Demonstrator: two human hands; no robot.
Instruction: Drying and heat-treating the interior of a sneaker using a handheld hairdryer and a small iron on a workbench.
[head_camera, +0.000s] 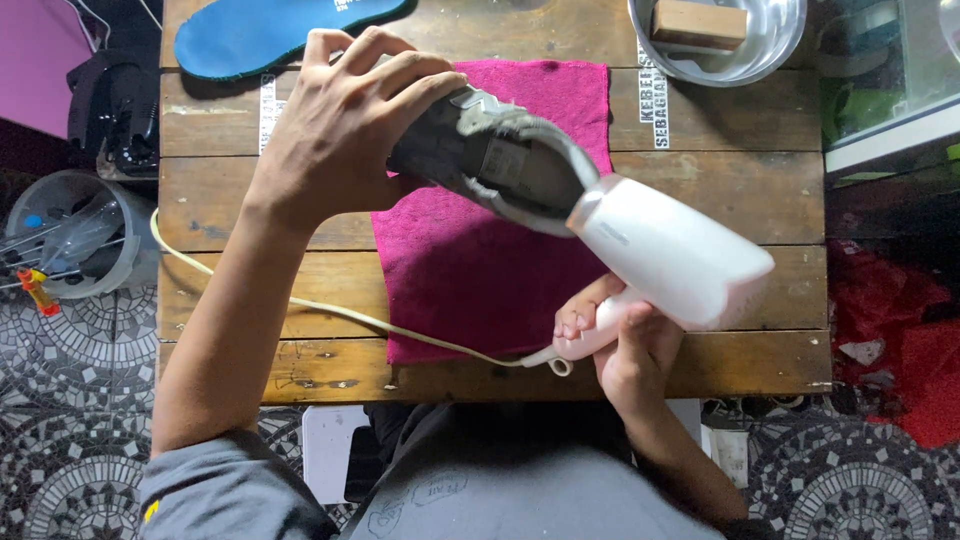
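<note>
Your left hand (345, 125) wraps its fingers tight over the toe end of a grey shoe (495, 155), held above the magenta towel (470, 270). The shoe's long axis runs from upper left to lower right, opening facing the hair dryer (665, 255). Your right hand (630, 350) is closed around the dryer's handle, nozzle at the shoe's mouth. Bare wooden table (740, 200) lies right of the towel; a metal bowl (770, 40) sits at the far edge.

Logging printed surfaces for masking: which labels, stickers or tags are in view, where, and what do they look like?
Table sticker: right of the pink towel, narrow white strip, dark print.
Second sticker: left of the left hand, same white strip.
Tongue tag: inside the grey shoe, small pale rectangle.
Insole print: white marks on blue insole, top edge.
</note>
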